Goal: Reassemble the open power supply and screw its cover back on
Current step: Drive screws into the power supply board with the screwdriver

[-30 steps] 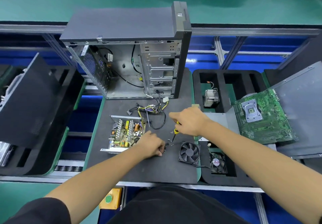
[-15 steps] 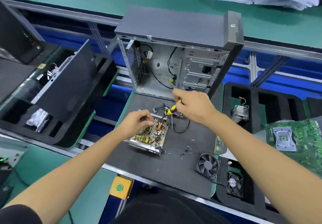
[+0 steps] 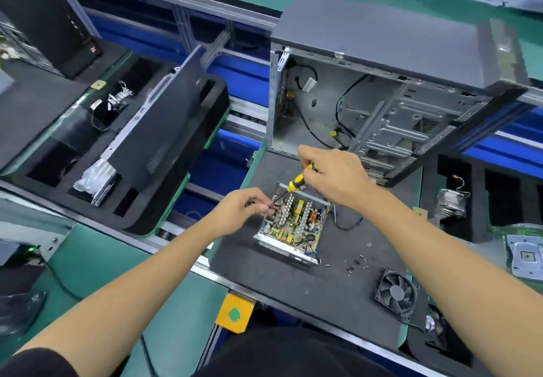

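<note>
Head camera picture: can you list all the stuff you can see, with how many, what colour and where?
power supply: one, silver with open circuit board, middle of the black mat
screwdriver: one, yellow and black, over the power supply's far corner
loose screws: several, dark, on the mat right of the power supply
fan: one, black, mat's near right corner
computer case: one, grey, open, behind the mat
motherboard: one, green, far right
foam tray: one, black, left, holding a dark panel
button: one, green on yellow box, bench edge
left hand: pinches at the screwdriver tip
right hand: grips the screwdriver
</note>
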Demonstrator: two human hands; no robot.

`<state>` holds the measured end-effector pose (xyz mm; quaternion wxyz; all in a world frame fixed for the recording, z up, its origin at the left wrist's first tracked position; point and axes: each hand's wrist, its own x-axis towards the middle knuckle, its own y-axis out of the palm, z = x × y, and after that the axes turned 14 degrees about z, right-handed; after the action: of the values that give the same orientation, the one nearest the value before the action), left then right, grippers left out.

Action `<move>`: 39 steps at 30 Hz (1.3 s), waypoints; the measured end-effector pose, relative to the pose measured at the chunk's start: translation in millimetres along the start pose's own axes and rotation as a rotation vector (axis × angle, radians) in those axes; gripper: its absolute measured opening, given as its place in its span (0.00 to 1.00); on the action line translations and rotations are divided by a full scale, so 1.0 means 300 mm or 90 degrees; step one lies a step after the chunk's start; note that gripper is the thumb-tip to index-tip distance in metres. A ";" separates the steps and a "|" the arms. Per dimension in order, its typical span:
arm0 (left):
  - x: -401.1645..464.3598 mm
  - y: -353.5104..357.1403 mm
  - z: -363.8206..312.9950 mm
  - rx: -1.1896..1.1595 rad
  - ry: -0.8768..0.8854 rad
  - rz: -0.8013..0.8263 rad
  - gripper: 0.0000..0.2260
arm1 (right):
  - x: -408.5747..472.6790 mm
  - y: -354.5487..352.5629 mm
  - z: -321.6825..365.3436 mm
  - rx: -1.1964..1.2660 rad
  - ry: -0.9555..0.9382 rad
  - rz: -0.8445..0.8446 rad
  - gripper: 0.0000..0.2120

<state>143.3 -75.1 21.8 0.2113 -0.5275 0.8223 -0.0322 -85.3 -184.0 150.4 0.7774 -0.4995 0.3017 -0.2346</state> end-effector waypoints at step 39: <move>0.001 0.087 0.271 0.149 0.075 -0.071 0.13 | 0.094 0.172 0.151 -0.291 -0.200 0.125 0.06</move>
<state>151.9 -50.0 -59.4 0.2203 -0.5414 0.7932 -0.1706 -30.2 -153.8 110.9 0.7011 -0.6600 0.2699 -0.0041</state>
